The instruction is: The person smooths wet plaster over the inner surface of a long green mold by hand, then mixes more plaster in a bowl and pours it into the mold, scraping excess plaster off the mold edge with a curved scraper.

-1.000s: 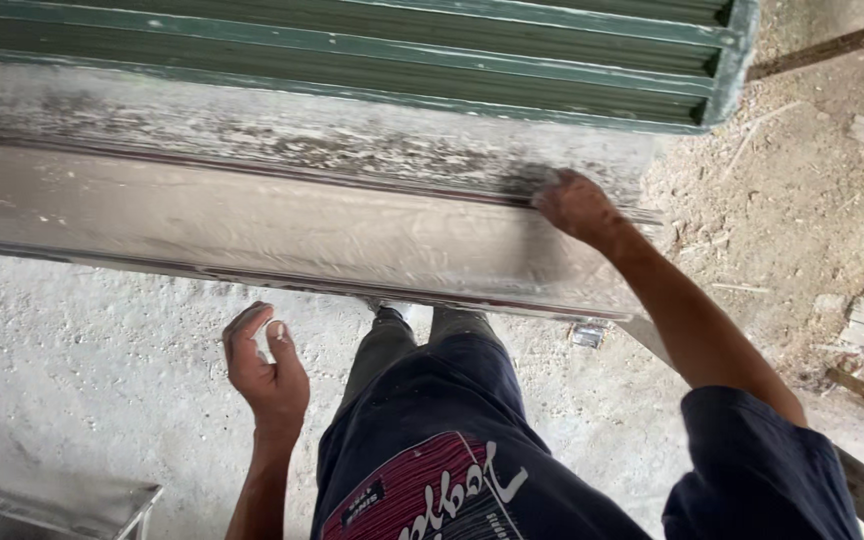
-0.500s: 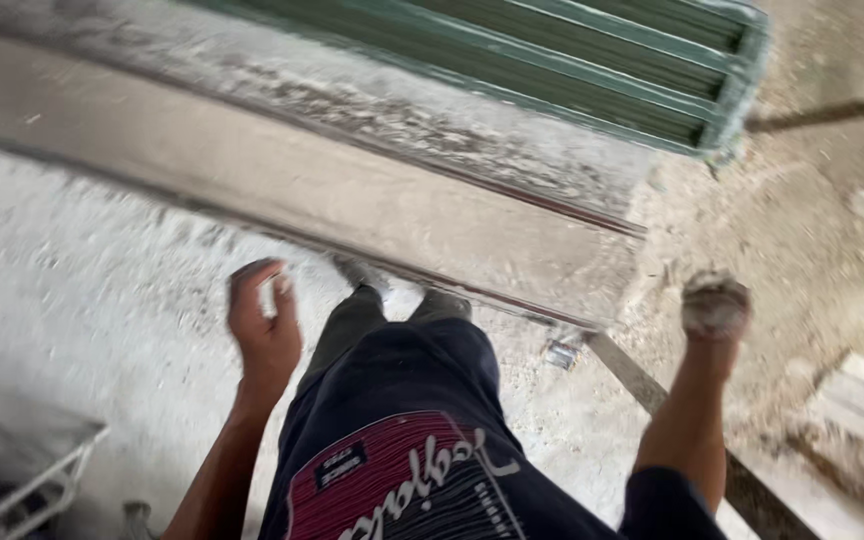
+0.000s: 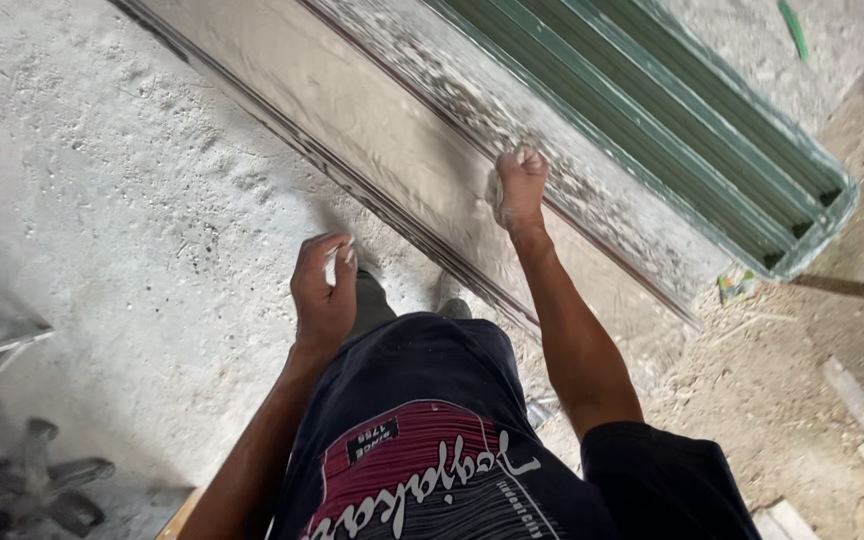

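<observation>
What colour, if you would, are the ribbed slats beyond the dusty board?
Green: the ribbed slats lie beyond the dusty board, seen in the head view.

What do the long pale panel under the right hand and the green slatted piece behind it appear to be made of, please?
Pale panel: probably wood under dusty whitish filler, matte and smeared. Green slatted piece: looks like painted wood, with even louvre-like slats; the material is uncertain. Right hand presses on the panel.

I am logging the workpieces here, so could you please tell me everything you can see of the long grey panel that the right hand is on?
The long grey panel is a flat slab coated in pale, dusty filler, with streaks and darker speckles toward its far edge. It runs diagonally from upper left to lower right, lying low over the dusty floor, beside a green ribbed panel. The right hand presses on its surface, seemingly over something small and pale.
</observation>
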